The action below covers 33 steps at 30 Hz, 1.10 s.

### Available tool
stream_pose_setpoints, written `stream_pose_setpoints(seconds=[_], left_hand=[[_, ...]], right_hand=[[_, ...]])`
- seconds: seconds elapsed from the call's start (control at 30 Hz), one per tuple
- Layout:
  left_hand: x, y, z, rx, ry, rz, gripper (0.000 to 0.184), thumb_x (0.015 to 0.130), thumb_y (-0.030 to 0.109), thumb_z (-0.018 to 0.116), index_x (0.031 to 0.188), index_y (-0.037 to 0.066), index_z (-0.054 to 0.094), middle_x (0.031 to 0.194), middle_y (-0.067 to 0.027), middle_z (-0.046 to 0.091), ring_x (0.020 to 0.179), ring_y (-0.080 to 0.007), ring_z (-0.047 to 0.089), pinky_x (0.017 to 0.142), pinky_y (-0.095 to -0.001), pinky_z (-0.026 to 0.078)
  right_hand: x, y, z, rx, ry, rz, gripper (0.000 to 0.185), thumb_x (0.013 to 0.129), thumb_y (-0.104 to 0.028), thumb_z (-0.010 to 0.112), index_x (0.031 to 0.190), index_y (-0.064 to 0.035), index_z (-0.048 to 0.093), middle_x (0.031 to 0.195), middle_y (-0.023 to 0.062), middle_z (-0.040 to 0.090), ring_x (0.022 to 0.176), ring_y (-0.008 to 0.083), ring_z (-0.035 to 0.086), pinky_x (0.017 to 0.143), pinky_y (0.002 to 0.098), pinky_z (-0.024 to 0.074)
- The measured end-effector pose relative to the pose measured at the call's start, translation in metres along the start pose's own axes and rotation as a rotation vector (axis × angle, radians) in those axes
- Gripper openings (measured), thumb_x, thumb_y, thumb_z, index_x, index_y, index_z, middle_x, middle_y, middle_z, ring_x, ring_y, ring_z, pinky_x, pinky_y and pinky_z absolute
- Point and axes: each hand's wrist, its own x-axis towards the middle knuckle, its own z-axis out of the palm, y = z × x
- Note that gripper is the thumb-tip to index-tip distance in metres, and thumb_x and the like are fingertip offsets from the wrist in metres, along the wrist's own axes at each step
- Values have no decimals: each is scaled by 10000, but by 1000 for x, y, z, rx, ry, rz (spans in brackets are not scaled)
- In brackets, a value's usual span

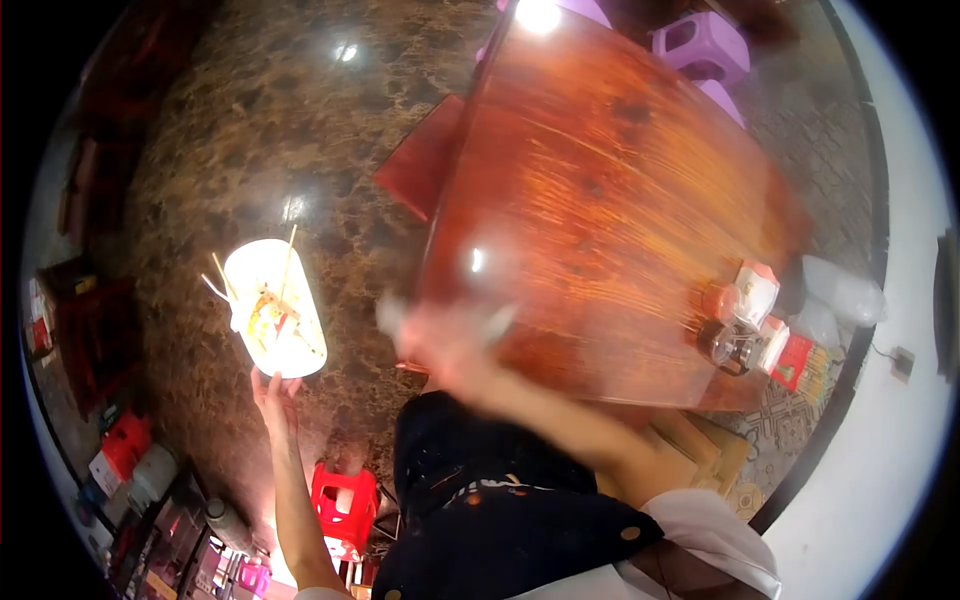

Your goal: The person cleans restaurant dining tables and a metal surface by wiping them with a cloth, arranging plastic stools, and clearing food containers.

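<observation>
My left hand (276, 392) grips the near edge of a white container (312, 325), out over the floor on the left. Inside the container lie food scraps, and thin sticks poke out past its rim. Smeared by motion, my right hand (440, 345) is at the near left corner of the wooden table (600, 200). Something whitish and blurred is around its fingers, too unclear to name. The tabletop is reddish brown and glossy.
Near the table's right corner stand a glass pot (735, 348), a red and white box (790, 362) and a clear plastic bag (840, 290). Purple stools (705, 45) are beyond the table. A red stool (345, 500) stands at the lower left.
</observation>
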Motion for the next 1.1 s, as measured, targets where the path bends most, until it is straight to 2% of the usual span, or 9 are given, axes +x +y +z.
stream_pose_setpoints(seconds=[0.07, 0.23, 0.4, 0.53, 0.7, 0.77, 0.83, 0.93, 1.1], left_hand=[[0, 9, 6, 34, -10, 27, 454, 944, 33, 538, 1371, 52, 384, 1206, -146, 599, 942, -221, 675, 739, -314, 586], [-6, 26, 16, 85, -93, 38, 451, 956, 41, 527, 1380, 39, 373, 1160, -146, 620, 890, -194, 688, 718, -305, 603], [-16, 61, 48, 130, -202, 29, 442, 951, 24, 519, 1370, 21, 377, 1075, -155, 659, 805, -189, 704, 673, -299, 623], [-40, 61, 88, 134, -299, -36, 429, 928, 4, 528, 1340, 16, 408, 1034, -156, 685, 808, -201, 707, 645, -292, 627], [-72, 32, 116, 151, -348, -142, 426, 939, 21, 529, 1346, 35, 404, 989, -155, 692, 797, -202, 704, 657, -295, 612], [-80, 22, 121, 149, -358, -180, 430, 944, 25, 519, 1355, 39, 393, 955, -153, 697, 764, -208, 708, 653, -297, 613], [-85, 19, 131, 146, -365, -187, 424, 946, 24, 517, 1351, 38, 393, 941, -148, 696, 759, -212, 708, 653, -296, 612], [-88, 15, 128, 139, -354, -200, 408, 952, 30, 512, 1342, 37, 392, 908, -137, 692, 751, -217, 709, 648, -295, 610], [-91, 14, 127, 132, -351, -185, 401, 954, 28, 504, 1337, 29, 384, 907, -138, 688, 751, -215, 706, 651, -305, 613]], right_hand=[[-55, -28, 61, 86, -52, -438, 326, 924, -116, 508, 1231, -34, 578, 1136, 166, 595, 1089, 297, 561, 988, 436, 421], [-48, -17, -76, 1035, 225, 643, 214, 997, -137, 449, 1154, -31, 549, 1132, 103, 585, 1086, 189, 576, 943, 324, 480], [28, 10, -241, -583, 599, 114, 216, 902, -121, 580, 1095, -37, 632, 1073, 110, 621, 1006, 241, 552, 916, 382, 467], [44, 51, -192, -1031, 164, -25, 244, 784, -10, 595, 1025, -22, 635, 953, 98, 585, 922, 249, 536, 839, 400, 467], [89, 64, -267, -877, 532, 7, 177, 741, -16, 588, 915, -46, 596, 909, 178, 552, 872, 351, 525, 736, 488, 424], [78, 48, -230, -1094, 196, 178, 228, 759, 15, 579, 984, -18, 584, 930, 181, 566, 892, 321, 543, 765, 477, 467], [60, 37, -216, -821, 203, -362, 241, 752, 34, 566, 990, -2, 583, 897, 205, 579, 867, 347, 545, 784, 459, 494], [96, 50, -259, -889, 203, 29, 225, 749, 27, 569, 968, -12, 598, 883, 188, 587, 870, 330, 544, 849, 413, 504], [107, 48, -254, -983, 195, -101, 264, 755, -1, 573, 1014, -40, 607, 946, 171, 600, 891, 301, 549, 842, 441, 485]])
